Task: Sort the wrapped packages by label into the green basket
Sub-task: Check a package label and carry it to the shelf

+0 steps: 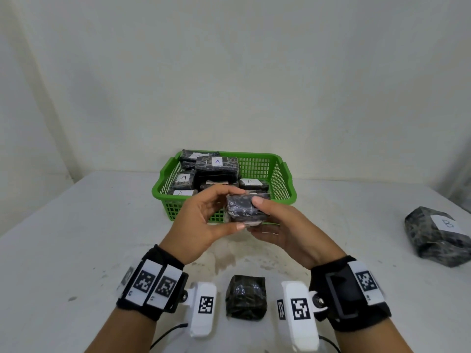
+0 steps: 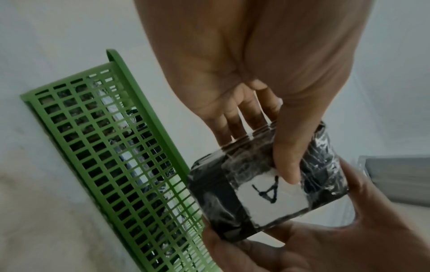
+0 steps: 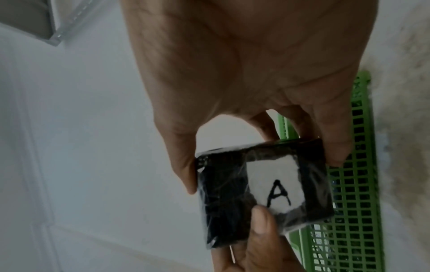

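Both hands hold one black plastic-wrapped package (image 1: 242, 207) in the air just in front of the green basket (image 1: 254, 154). My left hand (image 1: 235, 208) grips its left side, and my right hand (image 1: 256, 216) grips its right side, thumb on top. The wrist views show its white label with a hand-written A (image 2: 267, 195) (image 3: 274, 191) on the underside. In the left wrist view my left thumb (image 2: 286, 162) lies on the label's edge. The basket holds several black packages labelled A (image 1: 218, 166).
A black package (image 1: 246, 298) with no label showing lies on the white table between my wrists. At the far right lies a larger wrapped package marked B (image 1: 438, 235). The basket stands against the back wall; bare table (image 1: 89, 238) lies to its left.
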`<move>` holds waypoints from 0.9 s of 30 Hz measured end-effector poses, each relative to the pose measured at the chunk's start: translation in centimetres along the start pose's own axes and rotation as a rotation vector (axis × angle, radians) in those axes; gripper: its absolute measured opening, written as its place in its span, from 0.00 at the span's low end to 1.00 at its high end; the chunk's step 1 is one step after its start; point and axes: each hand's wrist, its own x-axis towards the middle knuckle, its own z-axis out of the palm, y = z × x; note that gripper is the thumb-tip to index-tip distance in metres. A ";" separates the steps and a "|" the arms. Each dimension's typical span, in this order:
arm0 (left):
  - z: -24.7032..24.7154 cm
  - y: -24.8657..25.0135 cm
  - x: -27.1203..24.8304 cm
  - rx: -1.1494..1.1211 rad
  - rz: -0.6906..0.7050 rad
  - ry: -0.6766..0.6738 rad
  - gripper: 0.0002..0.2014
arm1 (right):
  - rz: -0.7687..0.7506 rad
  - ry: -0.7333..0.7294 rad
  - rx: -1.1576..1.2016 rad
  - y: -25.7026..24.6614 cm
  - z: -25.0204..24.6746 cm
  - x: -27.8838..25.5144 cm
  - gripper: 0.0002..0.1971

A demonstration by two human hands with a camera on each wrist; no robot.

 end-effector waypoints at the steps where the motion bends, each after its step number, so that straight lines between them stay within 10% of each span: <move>1: 0.0 -0.1 0.0 0.039 0.005 -0.023 0.30 | -0.021 0.009 0.011 0.0 -0.1 0.0 0.24; 9: -0.1 -0.5 0.3 -0.144 -0.372 -0.038 0.49 | -0.102 0.080 0.021 0.4 -0.8 0.7 0.46; 23: 0.3 -0.7 0.3 -0.177 -0.379 0.030 0.44 | -0.114 0.049 0.034 0.7 -0.9 0.7 0.49; 27: -0.2 -0.6 0.3 -0.280 -0.391 0.050 0.57 | -0.106 0.040 0.061 0.6 -0.7 0.6 0.50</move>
